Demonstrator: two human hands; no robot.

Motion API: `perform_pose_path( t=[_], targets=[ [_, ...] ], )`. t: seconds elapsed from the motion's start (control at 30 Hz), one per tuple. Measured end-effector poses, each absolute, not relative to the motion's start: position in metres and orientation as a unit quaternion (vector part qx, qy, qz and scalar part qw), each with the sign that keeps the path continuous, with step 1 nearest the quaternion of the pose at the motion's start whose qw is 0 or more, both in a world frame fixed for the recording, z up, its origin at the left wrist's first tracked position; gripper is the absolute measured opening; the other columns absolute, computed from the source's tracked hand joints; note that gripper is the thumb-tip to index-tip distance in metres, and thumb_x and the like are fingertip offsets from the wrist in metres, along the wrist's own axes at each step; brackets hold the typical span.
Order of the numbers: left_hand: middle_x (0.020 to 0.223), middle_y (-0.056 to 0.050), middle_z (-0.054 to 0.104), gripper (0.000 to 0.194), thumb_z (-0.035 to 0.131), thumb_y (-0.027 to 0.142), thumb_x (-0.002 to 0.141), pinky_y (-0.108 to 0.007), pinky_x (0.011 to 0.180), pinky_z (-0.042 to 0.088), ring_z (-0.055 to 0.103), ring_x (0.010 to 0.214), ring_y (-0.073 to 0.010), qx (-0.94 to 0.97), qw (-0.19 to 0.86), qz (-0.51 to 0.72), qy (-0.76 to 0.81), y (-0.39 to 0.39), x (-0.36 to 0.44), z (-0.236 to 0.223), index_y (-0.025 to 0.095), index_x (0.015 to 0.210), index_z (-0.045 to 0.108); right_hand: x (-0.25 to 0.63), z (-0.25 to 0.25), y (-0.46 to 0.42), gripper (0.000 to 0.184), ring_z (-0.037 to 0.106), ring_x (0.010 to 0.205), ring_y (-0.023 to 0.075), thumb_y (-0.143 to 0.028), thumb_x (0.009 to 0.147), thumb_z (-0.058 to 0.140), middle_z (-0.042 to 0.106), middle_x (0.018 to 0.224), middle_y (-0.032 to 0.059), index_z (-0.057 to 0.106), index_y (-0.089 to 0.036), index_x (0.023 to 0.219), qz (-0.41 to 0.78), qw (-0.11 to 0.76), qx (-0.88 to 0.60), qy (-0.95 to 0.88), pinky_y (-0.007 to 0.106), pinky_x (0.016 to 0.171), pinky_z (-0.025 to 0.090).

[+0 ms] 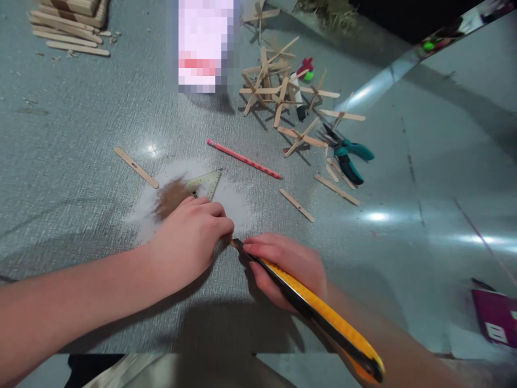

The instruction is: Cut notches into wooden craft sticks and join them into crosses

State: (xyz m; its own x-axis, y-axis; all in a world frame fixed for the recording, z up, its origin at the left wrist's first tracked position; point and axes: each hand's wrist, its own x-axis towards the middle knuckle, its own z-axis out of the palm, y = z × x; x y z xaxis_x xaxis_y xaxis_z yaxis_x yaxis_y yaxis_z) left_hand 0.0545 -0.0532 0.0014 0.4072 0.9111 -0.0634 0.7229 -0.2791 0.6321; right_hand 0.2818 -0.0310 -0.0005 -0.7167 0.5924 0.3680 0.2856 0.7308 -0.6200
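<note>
My right hand [288, 267] grips a yellow and black utility knife [319, 312], its tip pointing up-left toward my left hand. My left hand [189, 240] is closed, fingers curled and pressing down on something small at the knife tip that I cannot make out. Just beyond the left hand lies a clear triangular set square [207, 183] on a patch of white dust, beside a brown smudge [169, 196].
A red pencil [244, 159], loose wooden sticks [136, 167], glued stick crosses [278, 89], teal pliers [349, 159] and a glue bottle [301, 89] lie farther out. Stacked sticks [70, 27] sit far left. A purple item [495, 315] lies at right.
</note>
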Motion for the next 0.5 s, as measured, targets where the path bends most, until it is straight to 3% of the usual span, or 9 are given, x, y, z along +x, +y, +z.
perform_pose_path(
  t=[0.5],
  targets=[
    [0.089,-0.004,0.075,0.03,0.056,0.008,0.089,-0.043,0.08,0.047,0.067,0.083,-0.0241,0.79,0.292,0.157,0.517,-0.0508,0.0535,0.0018,0.024,0.09,0.082,0.2821,-0.0038,-0.0338,0.033,0.079,0.08,0.0214,-0.009,0.087,0.062,0.08,0.095,0.0066,0.064,-0.026,0.115,0.267,0.289,-0.244,-0.886,0.033,0.071,0.069]
  ],
)
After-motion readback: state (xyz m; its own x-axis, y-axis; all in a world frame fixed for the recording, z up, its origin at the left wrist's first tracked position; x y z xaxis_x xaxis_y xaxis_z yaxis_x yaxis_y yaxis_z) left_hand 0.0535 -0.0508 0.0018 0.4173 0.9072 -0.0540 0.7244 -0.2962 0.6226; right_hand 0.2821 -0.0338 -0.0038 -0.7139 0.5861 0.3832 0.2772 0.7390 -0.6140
